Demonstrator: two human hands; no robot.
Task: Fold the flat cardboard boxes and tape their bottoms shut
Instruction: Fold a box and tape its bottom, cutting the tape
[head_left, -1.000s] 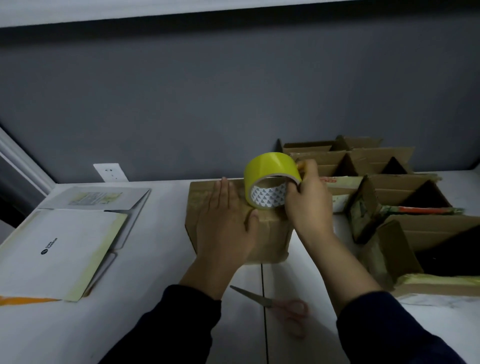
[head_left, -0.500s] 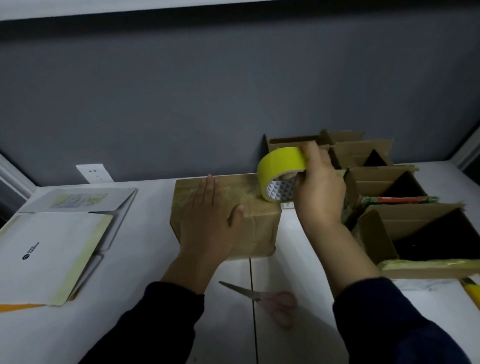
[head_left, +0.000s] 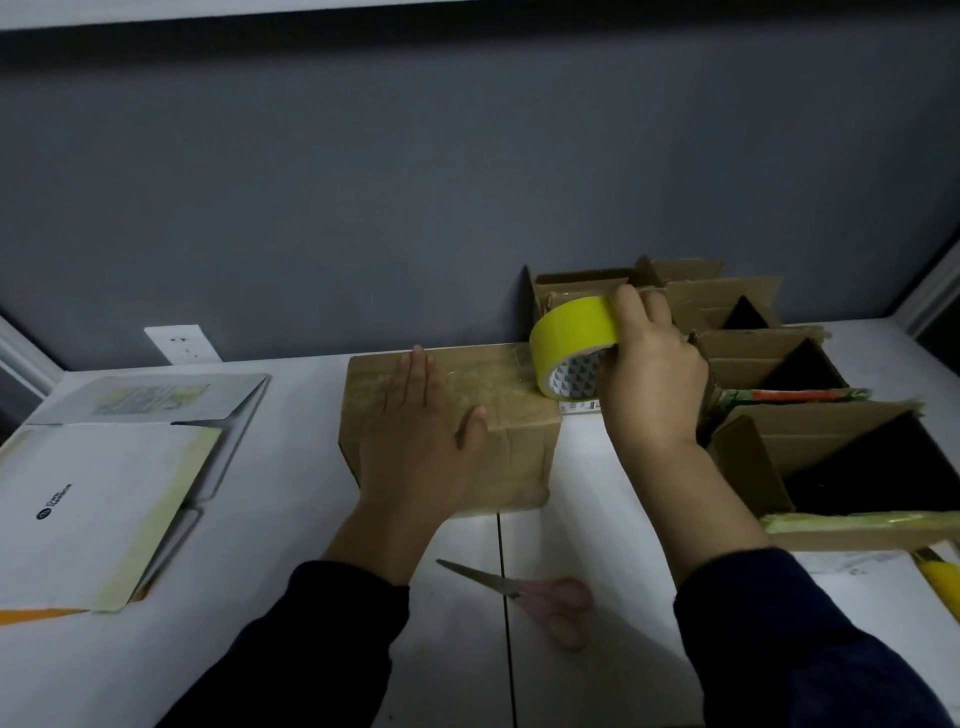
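Corrugated brown box on smooth white counter, left hand flat atop it, right hand gripping glossy yellow tape roll, pink-handled scissors nearby.

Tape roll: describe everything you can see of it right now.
The tape roll is glossy yellow outside; its core is white with small dark triangles printed inside. It stands on edge at the right end of the top of the cardboard box, touching it. The right hand grips it, fingers over its rim.
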